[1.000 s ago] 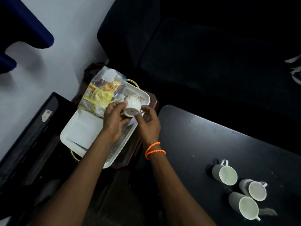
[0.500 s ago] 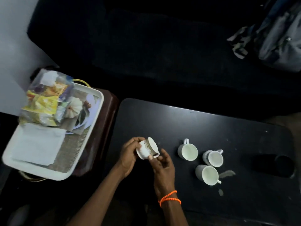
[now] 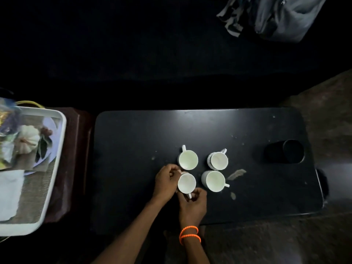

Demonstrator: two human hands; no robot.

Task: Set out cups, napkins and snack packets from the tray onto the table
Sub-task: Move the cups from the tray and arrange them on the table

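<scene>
A white cup [image 3: 186,183] stands upright on the black table [image 3: 133,141], at the front left of a square of cups. My left hand [image 3: 166,181] curls around its left side. My right hand [image 3: 193,203], with orange bands at the wrist, pinches its handle from the near side. Three other white cups [image 3: 188,160] [image 3: 218,161] [image 3: 214,181] stand upright beside it. At the left, a white tray [image 3: 57,149] holds a folded white napkin [image 3: 10,193] and a clear bag of snack packets [image 3: 6,119], cut off by the frame edge.
A dark cup [image 3: 285,151] lies on its side at the table's right end. Crumbs and a smear [image 3: 236,174] mark the tabletop near the cups. A grey bag [image 3: 276,16] rests on the dark sofa behind. The tray sits on a brown stool [image 3: 76,149].
Both hands carried the cup from the tray to the table, turned it upright and lowered it beside the three cups. The view swung to the right.
</scene>
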